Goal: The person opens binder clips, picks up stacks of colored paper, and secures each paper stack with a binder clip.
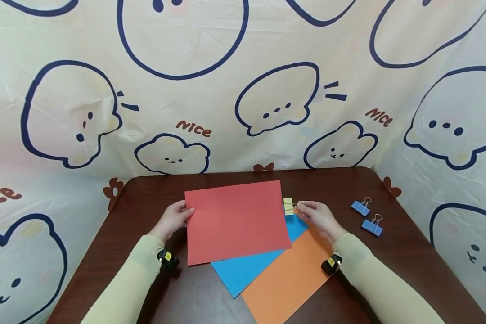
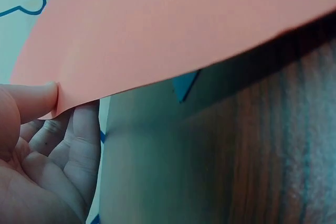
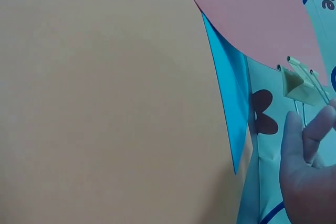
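One red sheet (image 1: 236,222): held raised above the middle of the table (image 1: 405,256), long axis roughly parallel to the far edge; its left short side is pinched by the left hand (image 1: 174,219). One yellow clip (image 1: 289,208): pinched at its outer end by the right hand (image 1: 319,218), positioned just beside the red sheet's right short side, its length aligned with that side; whether the paper is touched cannot be told. The right hand is placed nearer that side. One blue sheet (image 1: 247,272), partly covered; one orange sheet (image 1: 291,274), extended toward the near edge. Two blue clips (image 1: 372,228): placed toward the far right corner.
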A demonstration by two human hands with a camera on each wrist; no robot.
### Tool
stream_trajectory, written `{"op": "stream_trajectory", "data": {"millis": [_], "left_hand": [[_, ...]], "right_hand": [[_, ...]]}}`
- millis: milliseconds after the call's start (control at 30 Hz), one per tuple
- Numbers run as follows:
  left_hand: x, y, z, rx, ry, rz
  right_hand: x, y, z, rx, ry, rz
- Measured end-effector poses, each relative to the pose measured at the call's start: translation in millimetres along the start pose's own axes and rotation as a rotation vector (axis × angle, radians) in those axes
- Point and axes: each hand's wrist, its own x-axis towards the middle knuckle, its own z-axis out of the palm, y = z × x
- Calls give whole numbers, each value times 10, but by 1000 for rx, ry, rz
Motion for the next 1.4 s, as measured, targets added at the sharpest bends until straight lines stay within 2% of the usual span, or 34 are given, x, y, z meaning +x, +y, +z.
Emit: {"op": "stream_trajectory", "data": {"millis": [300, 1000, 1400], "left_hand": [[-2, 42, 39, -12, -20, -7], [17, 26, 60, -7, -17, -9], [64, 38, 120, -11, -21, -8]], "right_hand": [[-33, -7, -9, 22, 11, 49], [-47, 27, -9, 2, 45, 57], [-71, 50, 14, 21, 0, 61]]}}
